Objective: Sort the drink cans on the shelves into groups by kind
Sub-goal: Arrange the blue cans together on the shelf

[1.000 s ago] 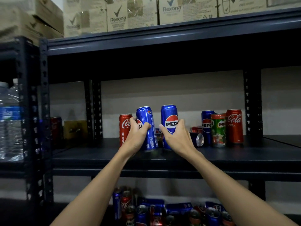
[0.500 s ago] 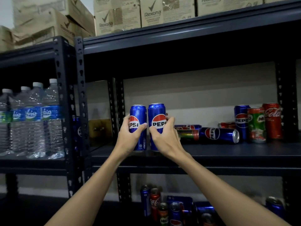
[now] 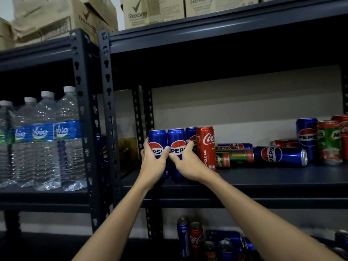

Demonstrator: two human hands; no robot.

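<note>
We hold two blue cans: left hand point(image 3: 153, 167) grips one point(image 3: 157, 142), right hand point(image 3: 185, 163) the other point(image 3: 176, 142). Next, let go, then reach at three o'clock for the lying blue can point(image 3: 280, 155).

You're standing in a stockroom: dark boltless steel racking point(image 3: 105, 110) against a bare wall, sealed Rexona cartons point(image 3: 150, 12) stacked along the top shelf, shrink-wrapped water bottles point(image 3: 47, 140) in the left bay, and loose Pepsi, Coca-Cola and Milo cans point(image 3: 278, 154) scattered over the shelves.
</note>
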